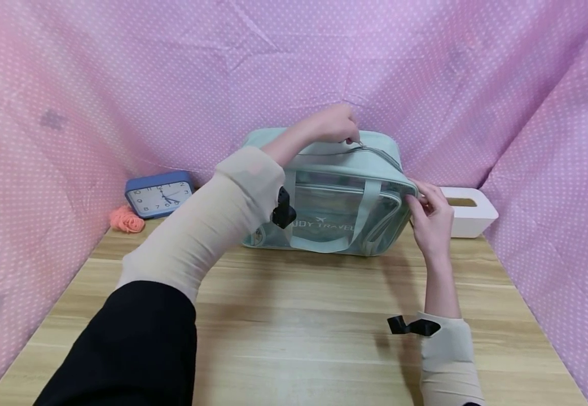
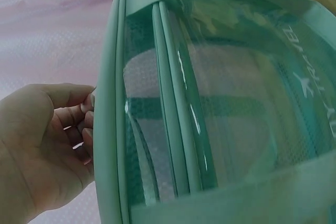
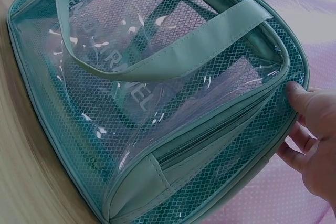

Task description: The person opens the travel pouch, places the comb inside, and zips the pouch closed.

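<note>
A mint-green travel bag (image 1: 324,211) with clear mesh-lined panels and white lettering stands upright on the table. Its strap handle (image 3: 173,59) hangs down across the front. At the top zipper (image 1: 382,155), my left hand (image 1: 332,124) pinches the zipper pull with thumb and curled fingers; the pull itself is mostly hidden. In the left wrist view those fingertips (image 2: 89,100) meet behind the bag's top edge. My right hand (image 1: 433,217) grips the bag's upper right corner, thumb (image 3: 298,95) on the front side and fingers behind.
A blue clock (image 1: 159,194) with a white dial stands at the left, beside a coil of orange yarn (image 1: 127,219). Behind my right hand sits a white box (image 1: 469,211) with a slot in its top. Pink dotted cloth (image 1: 294,62) surrounds the wooden table (image 1: 294,338).
</note>
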Demonstrator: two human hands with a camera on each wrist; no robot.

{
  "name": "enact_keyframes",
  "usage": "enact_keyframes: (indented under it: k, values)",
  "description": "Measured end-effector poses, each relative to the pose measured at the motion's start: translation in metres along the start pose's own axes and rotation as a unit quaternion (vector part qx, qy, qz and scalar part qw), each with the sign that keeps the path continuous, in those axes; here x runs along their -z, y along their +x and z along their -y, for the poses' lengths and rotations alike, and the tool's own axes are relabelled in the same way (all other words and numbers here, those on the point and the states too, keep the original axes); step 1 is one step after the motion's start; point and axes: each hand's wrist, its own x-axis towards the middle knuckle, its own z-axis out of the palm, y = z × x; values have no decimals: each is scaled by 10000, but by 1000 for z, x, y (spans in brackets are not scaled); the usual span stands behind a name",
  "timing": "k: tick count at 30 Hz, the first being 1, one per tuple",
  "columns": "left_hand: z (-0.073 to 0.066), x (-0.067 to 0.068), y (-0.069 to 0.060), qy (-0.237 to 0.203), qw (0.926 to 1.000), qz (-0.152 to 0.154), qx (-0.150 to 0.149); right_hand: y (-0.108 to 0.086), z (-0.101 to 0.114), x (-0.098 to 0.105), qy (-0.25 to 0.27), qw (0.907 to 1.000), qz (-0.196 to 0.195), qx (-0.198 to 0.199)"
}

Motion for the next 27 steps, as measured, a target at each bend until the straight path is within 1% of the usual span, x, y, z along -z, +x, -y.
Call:
enact_keyframes:
  k: [2, 6, 9, 14, 17, 21, 27]
  values:
    - [2, 3, -4, 36, 10000, 24, 46, 0, 0, 0, 13, 10000, 1, -4]
    - [8, 7, -12, 86, 9999, -27, 61, 0, 0, 1, -7, 10000, -9, -3]
    - [14, 10, -18, 45, 9998, -170, 80, 0, 1, 1, -26, 10000, 0, 19]
    - [26, 15, -32, 15, 9989, -429, 211, 1, 2, 1, -48, 10000, 10, 44]
    - [34, 17, -40, -89, 9980, -570, 269, 1, 2, 1, -60, 10000, 4, 65]
    - [42, 20, -50, -181, 9970, -678, 320, 1, 2, 1, -47, 10000, 26, 66]
    - [49, 23, -63, -184, 9957, -801, 416, 0, 0, 2, -54, 9999, 91, 20]
